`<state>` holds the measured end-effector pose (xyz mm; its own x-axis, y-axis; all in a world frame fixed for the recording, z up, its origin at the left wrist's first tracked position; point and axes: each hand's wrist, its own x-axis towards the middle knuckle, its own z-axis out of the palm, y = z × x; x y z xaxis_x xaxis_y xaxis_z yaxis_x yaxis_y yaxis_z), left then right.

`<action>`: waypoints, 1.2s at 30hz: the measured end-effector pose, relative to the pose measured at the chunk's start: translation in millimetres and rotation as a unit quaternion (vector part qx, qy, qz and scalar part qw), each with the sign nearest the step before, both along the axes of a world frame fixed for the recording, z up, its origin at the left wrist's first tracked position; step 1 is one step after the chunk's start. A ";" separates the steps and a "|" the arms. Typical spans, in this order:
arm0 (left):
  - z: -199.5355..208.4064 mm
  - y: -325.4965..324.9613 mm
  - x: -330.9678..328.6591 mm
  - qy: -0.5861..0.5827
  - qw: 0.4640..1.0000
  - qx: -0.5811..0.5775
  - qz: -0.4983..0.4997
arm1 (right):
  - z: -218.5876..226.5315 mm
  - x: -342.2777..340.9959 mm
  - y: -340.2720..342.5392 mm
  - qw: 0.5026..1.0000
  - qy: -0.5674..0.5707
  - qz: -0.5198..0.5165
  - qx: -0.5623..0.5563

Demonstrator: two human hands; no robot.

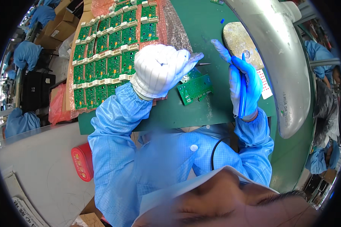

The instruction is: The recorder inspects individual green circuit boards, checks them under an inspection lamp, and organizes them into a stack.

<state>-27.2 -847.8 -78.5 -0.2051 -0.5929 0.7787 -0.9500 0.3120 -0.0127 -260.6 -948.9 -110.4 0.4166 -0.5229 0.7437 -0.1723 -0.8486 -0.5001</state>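
Observation:
My left hand (155,70), in a white striped glove, is curled closed above the left part of the green mat. A thin, dark pointed tool, apparently tweezers (203,64), sticks out beside its thumb; the rest of the tool is hidden. Just below these tips lies a green circuit board (195,90), with part of another board (190,75) behind it. To the right, my gloved right hand (246,83) grips a slim blue pen (243,94), its index finger and thumb pointing away from me. Blue light falls on this hand.
Rows of green boards with white connectors (102,60) lie on pink bubble wrap at the left. Beyond my right hand sits a worn oval pad (242,41), with a red-dotted card (265,84) beside it. A large grey lamp housing (291,83) arches over the right side. A small blue cap (222,21) lies farther back.

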 end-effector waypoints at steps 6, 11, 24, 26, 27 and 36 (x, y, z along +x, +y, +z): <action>-3.8 9.5 -2.6 0.011 1.000 -0.017 0.001 | 32.5 26.0 29.8 0.987 0.062 0.033 0.147; -11.7 16.5 -5.5 0.031 0.999 -0.031 0.007 | 40.6 43.7 30.9 0.966 0.089 0.138 0.201; -6.2 38.7 11.3 -0.045 0.998 -0.038 0.002 | -0.5 50.0 -29.8 0.897 -0.032 0.058 0.438; -8.0 43.4 14.8 -0.038 0.999 -0.031 0.004 | 3.9 55.5 -30.9 0.962 0.048 0.049 0.264; -8.1 47.0 16.6 -0.051 0.999 -0.011 -0.001 | 7.8 57.4 -36.0 0.963 0.048 0.047 0.263; -22.5 87.6 40.7 -0.018 0.993 0.118 0.023 | -3.6 144.9 -185.7 0.923 0.271 -0.259 -0.089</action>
